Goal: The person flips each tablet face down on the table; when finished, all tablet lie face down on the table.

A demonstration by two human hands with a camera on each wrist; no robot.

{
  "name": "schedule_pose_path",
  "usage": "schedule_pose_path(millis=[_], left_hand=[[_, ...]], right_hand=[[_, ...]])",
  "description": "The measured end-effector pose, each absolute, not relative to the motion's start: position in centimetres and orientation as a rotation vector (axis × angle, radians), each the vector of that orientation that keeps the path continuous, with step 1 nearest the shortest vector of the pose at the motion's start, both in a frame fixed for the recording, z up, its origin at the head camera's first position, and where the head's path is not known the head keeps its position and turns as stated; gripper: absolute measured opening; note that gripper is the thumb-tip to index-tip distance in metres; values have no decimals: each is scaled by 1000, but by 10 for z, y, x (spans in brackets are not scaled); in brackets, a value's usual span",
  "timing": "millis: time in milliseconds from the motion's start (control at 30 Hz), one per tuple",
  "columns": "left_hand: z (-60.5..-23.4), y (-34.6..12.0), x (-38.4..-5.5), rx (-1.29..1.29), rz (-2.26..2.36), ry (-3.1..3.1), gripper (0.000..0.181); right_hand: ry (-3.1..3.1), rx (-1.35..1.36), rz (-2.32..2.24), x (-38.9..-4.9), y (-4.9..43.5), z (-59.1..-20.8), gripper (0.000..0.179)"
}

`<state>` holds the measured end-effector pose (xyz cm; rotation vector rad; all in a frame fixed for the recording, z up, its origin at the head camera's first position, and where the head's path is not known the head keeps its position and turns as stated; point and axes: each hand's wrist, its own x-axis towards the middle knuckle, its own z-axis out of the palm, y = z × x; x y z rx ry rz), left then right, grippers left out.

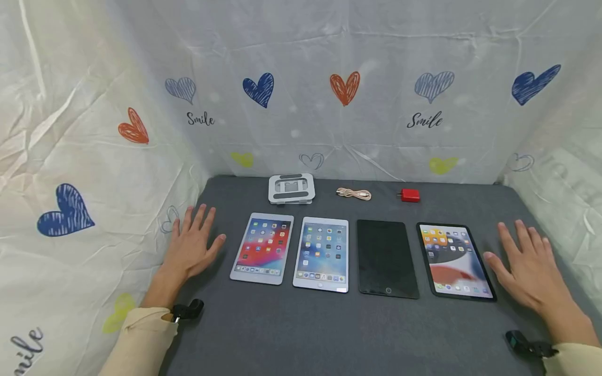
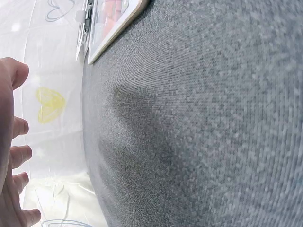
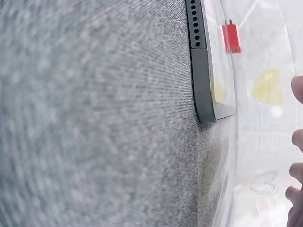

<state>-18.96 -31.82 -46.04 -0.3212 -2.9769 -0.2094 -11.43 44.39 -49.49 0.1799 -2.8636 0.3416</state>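
Note:
My left hand point(image 1: 191, 245), fingers spread and palm down, is over the left side of the grey table, holding nothing. Nearest to it lies a white tablet point(image 1: 262, 248) with a red and blue screen. Beside that is a second white tablet point(image 1: 321, 254) with a blue screen. A black tablet point(image 1: 387, 259) with a dark screen comes after it. At the right end lies a dark-rimmed tablet point(image 1: 455, 261), its screen lit. Just right of it, my right hand point(image 1: 531, 266) is spread with nothing held. In the right wrist view, the dark-rimmed tablet's edge point(image 3: 202, 80) shows its speaker holes.
Along the back of the grey table point(image 1: 291, 334) lie a folded silver stand point(image 1: 291, 189), a coiled pale cable point(image 1: 354, 194) and a red charger plug point(image 1: 410, 195). A white curtain point(image 1: 301, 52) printed with hearts hangs behind and at both sides.

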Motion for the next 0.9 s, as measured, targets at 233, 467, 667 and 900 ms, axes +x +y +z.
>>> schedule_pose_path(millis=[233,467,667,900], left_hand=[[-461,-319,-190,-321,-225,-2966,84],[-460,-324,-183,-306,-287,-2953,83],[-452,-319,-179,-354,-473,-2895,82],[-438,-280,-176,-343,-764,-2797,82]], right_hand=[[-2867,158,358,-114,445,-495,83],[-2866,185,398,-112,443,-494,83],[-2796,226,589,-99,437,-487,79],[-2730,119,769,-80,426,-466,77]])
